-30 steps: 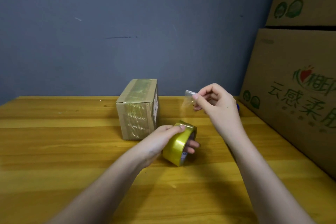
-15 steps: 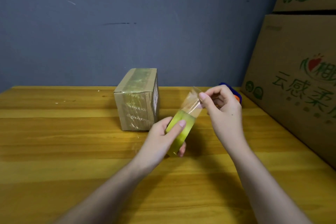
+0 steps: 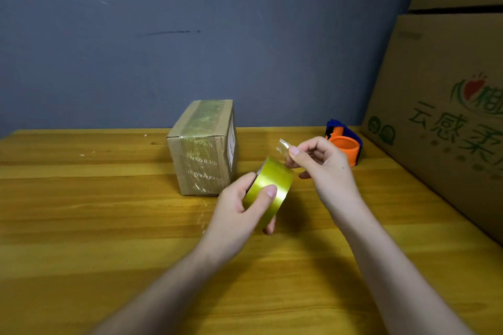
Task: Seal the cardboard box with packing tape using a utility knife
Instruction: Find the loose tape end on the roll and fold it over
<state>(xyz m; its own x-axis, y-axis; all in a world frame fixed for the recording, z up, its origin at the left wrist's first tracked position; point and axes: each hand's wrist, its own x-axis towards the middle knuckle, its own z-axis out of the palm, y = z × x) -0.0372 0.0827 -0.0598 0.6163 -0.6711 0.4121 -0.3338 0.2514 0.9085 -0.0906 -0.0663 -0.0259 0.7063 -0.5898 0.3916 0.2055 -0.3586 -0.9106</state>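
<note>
A small cardboard box (image 3: pixel 202 149) stands on the wooden table (image 3: pixel 95 226), with glossy tape over its top and front. Just right of it, my left hand (image 3: pixel 239 215) grips a yellowish roll of packing tape (image 3: pixel 268 187), thumb across its outer face. My right hand (image 3: pixel 324 168) pinches the clear free end of the tape (image 3: pixel 283 145), which rises a short way from the roll's upper edge. No utility knife is visible.
An orange and blue tape dispenser (image 3: pixel 344 145) sits on the table behind my right hand. Large printed cardboard cartons (image 3: pixel 441 106) are stacked along the right side. A grey-blue wall (image 3: pixel 190 35) closes the table's far edge.
The roll has been lifted and turned so its outer face points toward me. My right hand has come closer to the roll, so the pulled strip is shorter. The dispenser has come into view.
</note>
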